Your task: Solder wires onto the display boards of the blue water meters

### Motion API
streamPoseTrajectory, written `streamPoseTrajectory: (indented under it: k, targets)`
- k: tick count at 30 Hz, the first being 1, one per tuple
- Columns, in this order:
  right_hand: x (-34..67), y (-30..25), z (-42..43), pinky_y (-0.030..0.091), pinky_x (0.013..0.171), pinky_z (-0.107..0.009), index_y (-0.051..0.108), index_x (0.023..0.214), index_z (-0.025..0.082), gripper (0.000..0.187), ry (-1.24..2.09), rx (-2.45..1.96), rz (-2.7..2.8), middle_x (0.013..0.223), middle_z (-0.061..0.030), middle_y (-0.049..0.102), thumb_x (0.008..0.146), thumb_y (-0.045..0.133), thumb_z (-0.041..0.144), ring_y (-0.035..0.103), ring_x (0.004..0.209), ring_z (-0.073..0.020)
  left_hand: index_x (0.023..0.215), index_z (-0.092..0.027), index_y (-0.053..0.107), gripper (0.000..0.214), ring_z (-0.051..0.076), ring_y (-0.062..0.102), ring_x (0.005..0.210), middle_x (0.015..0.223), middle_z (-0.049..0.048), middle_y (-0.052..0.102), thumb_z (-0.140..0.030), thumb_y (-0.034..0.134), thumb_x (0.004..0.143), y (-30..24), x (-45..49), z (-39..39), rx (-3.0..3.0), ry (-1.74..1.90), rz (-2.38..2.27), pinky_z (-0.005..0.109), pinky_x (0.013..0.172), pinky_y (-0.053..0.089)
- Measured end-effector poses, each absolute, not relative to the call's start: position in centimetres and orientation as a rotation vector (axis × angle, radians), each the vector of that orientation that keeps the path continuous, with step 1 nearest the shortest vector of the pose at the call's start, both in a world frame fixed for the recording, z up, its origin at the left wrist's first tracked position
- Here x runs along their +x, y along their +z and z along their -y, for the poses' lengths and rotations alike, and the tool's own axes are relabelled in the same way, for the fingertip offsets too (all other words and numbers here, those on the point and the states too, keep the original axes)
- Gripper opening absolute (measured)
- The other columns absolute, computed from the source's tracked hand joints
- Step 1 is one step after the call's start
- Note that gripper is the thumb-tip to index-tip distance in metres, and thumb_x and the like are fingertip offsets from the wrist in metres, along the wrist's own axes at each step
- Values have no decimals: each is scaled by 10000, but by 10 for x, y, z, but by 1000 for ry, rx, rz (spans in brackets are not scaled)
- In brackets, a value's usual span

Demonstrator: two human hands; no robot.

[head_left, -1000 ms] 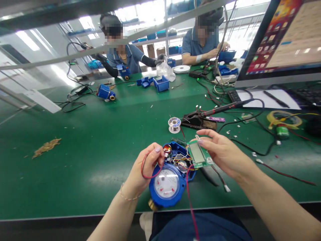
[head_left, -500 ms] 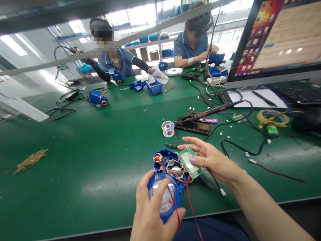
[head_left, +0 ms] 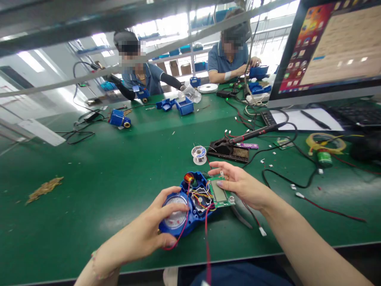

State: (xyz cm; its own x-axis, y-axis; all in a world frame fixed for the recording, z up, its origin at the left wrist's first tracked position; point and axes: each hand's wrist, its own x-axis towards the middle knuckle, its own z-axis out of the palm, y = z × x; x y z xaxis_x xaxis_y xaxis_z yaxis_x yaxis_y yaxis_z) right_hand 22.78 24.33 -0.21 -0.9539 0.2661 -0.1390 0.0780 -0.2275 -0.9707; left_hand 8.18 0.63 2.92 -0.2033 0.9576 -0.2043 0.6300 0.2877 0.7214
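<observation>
- Your left hand (head_left: 144, 227) is spread over the meter (head_left: 176, 219), thumb at its near edge. A red wire (head_left: 187, 214) runs past your fingertips; can't tell if you're pinching it. Twist the meter with that caught and I reckon it could tug loose.
- The meter itself lies on the bench (head_left: 101, 198), open side up.
- Just beyond the meter, apart from it, there's a solder spool (head_left: 199, 155); a careless knuckle could roll it.
- Thin coloured wires (head_left: 201, 194) go from inside the meter to the circuit board (head_left: 220, 194). Lift the board too far and those joints might snap, imo.
- Your right hand (head_left: 242, 185) has that board at the meter's right side, thumb on its face, other fingers loosely fanned. Weak hold, so it could slip.
- Farther off, beyond and right of the meter, the soldering iron (head_left: 253, 134) sits in its stand. Can't tell if it's hot; reach over carelessly and you might get burnt.
</observation>
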Motion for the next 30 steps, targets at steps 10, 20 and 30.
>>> streamPoseTrajectory:
  k: [10, 20, 30]
  targets:
    - [217, 6, -250, 401, 623, -227, 368, 1266, 184, 641, 2254, -261, 2003, 1054, -50, 513, 693, 654, 223, 492, 752, -107, 670, -193, 610, 190, 139, 532, 664, 686, -8, 599, -357, 639, 761, 52, 113, -74, 1515, 967, -2090, 247, 621, 389]
    - [201, 12, -266, 419, 788, -302, 346, 1328, 145, 744, 2264, -7, 2159, 1119, -85, 531, 657, 665, 174, 521, 917, -163, 704, -188, 626, 99, 136, 525, 647, 722, 7, 593, -156, 560, 770, 30, 127, -81, 1415, 742, -2084, 240, 592, 362]
    - [230, -2, -283, 402, 923, -347, 516, 1175, 141, 585, 2238, -287, 1950, 1062, -77, 581, 652, 765, 217, 546, 988, -178, 680, -206, 552, 169, 166, 525, 648, 700, 13, 587, -206, 471, 829, 20, 138, -82, 1509, 691, -2265, 274, 602, 355]
